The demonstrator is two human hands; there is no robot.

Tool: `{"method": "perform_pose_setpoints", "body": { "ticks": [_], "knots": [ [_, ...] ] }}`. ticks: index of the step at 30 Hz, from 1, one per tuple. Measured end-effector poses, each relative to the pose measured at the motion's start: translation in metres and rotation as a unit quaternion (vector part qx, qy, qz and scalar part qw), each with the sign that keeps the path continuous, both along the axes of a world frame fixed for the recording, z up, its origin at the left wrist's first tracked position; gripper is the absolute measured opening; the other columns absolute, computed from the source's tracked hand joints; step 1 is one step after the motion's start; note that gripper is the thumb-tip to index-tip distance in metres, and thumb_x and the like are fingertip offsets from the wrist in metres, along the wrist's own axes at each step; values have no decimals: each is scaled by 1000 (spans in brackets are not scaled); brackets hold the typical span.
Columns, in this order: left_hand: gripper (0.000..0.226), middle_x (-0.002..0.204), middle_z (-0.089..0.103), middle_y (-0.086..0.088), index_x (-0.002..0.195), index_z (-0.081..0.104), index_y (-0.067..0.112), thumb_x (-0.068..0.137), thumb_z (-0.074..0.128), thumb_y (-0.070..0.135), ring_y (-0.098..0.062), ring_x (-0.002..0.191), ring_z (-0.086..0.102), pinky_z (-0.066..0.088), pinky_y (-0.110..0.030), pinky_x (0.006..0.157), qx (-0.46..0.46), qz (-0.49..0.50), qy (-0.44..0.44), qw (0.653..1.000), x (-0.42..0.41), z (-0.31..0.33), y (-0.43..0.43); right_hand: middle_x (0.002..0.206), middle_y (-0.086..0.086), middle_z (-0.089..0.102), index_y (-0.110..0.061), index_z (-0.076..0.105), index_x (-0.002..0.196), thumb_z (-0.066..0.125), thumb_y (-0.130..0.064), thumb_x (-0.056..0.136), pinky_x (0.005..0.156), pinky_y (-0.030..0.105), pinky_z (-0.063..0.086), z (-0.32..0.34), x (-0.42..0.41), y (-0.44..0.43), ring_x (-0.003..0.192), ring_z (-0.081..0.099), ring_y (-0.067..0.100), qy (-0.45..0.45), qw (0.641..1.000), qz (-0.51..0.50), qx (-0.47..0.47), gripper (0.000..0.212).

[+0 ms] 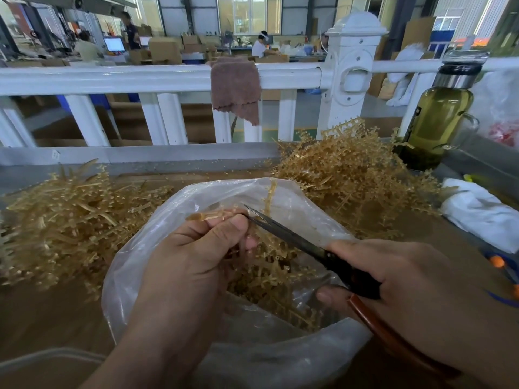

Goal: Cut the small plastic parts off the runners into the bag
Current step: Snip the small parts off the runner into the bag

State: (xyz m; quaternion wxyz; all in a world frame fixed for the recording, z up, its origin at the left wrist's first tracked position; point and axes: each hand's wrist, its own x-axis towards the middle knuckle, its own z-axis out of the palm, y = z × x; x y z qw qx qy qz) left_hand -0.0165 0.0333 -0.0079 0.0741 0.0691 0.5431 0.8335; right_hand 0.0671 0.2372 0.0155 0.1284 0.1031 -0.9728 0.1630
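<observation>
Workshop hall behind a white moulded plastic railing [112, 80]. The background figures and cartons are too blurred for me to read. In front lies a brown flat work surface [56, 318].

A brown fuzzy cloth [236, 88] hangs over the top rail. At right stands a glass handled bottle of olive-green liquid [438, 119] with a steel collar. Its base is hidden behind the right heap of amber branched plastic runners [351, 175]. A second, left heap of the same runners [61, 220] is softened by blur.

Between the heaps sits a clear, crinkled plastic bag [174, 209], mouth open towards me. More amber branched pieces [266, 276] lie inside it, partly veiled by the film and by both hands.

The left hand [196, 254] is over the bag mouth, fingers curled, with thumb and forefinger pinching one amber runner strip [213, 216]. The small parts on it are too fine for me to make out.

The right hand [407, 276] grips black-bladed scissors with a reddish-brown handle [295, 237]. The point meets the strip at the left fingertips. I cannot tell whether the blades are parted.

At right lie a white crumpled sheet [483, 211] and an orange-and-blue tool [502, 265], cut off by the frame edge.
</observation>
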Motion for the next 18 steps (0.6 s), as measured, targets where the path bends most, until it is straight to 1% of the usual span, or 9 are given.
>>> {"method": "perform_pose_setpoints", "body": {
  "ticks": [2,4,6,7,11,13,15,17,18],
  "knots": [
    [33,74,66,-9,82,71,7,62,77,32,-15,68,63,46,-34,74,-6,5,3,1000,1,0,1,71,-23,62,-34,72,88,58,-66,76,65,2,39,0,0,0,70,54,-3,18,1000,2,3,37],
    [26,73,66,-8,77,71,9,65,76,31,-15,68,62,45,-34,73,-11,11,10,1000,1,-1,1,70,-22,63,-34,73,87,54,-67,76,62,5,39,1,0,0,68,56,-1,28,1000,0,2,40],
    [22,73,65,-8,79,71,7,70,73,27,-15,69,61,44,-35,75,-9,15,19,1000,0,-1,1,69,-23,61,-34,72,86,48,-68,77,60,7,40,1,1,0,66,55,-2,25,1000,4,6,43],
    [22,74,65,-8,81,71,5,71,72,25,-16,70,62,45,-34,76,-8,17,21,1000,1,-2,2,69,-24,60,-34,72,85,48,-67,77,60,5,39,1,1,1,65,53,-4,27,1000,9,8,42],
    [22,72,66,-7,78,73,8,69,73,28,-15,70,63,48,-33,75,-17,29,31,999,2,-1,3,65,-24,55,-32,72,81,66,-60,78,64,-3,35,1,0,0,63,46,-5,46,999,4,14,29],
    [22,72,68,-8,75,76,11,66,74,31,-16,71,64,48,-34,77,-25,34,36,998,3,-1,3,65,-23,58,-29,73,80,72,-57,81,66,-4,35,0,0,0,66,49,-3,53,998,3,17,28],
    [23,74,69,-8,75,77,12,65,75,33,-16,73,65,48,-36,79,-32,36,43,998,2,-1,2,67,-19,65,-25,76,81,72,-56,80,70,-1,36,-1,0,0,68,55,1,72,997,5,20,32],
    [26,76,70,-8,78,77,11,65,76,34,-17,75,65,49,-37,80,-30,37,46,998,2,-2,2,69,-12,71,-21,78,83,71,-59,78,69,8,43,-2,-1,-1,64,60,4,90,996,9,21,39],
    [28,76,70,-9,78,77,11,64,77,35,-17,75,66,49,-37,80,-30,39,47,998,2,-2,2,69,-12,71,-21,78,84,74,-59,78,68,10,44,-2,-2,-1,65,61,5,92,995,7,24,39]
  ]
}}
